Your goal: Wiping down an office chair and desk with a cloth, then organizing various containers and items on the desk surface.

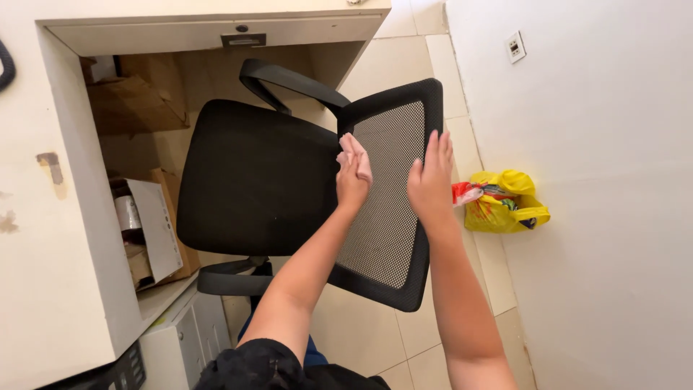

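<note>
a pink cloth (356,155) lies pressed against the mesh backrest (386,209) of a black office chair, near the backrest's edge at 9 o'clock, where it meets the seat (253,177). the left hand (352,180) covers the cloth from 6 o'clock, its fingers (346,148) together and laid flat over it, so the cloth shows only past the fingertips and along their side at 3 o'clock. whether the fingers pinch the cloth or only press it cannot be told.

the right hand (431,180) rests flat on the same mesh at 3 o'clock from the cloth, apart from it, with a strip of bare mesh between the two hands. its fingers (437,148) are straight and close together, pointing to 12 o'clock, holding nothing.

one armrest (289,79) curves at 11 o'clock from the cloth, the other (227,278) at 7 o'clock. the chair is pushed partway under a pale table (43,238), with cardboard boxes (137,101) in the space beneath. on the tiled floor (375,332) at 3 o'clock, against the white wall (599,217), sits a yellow bag (505,202).
</note>
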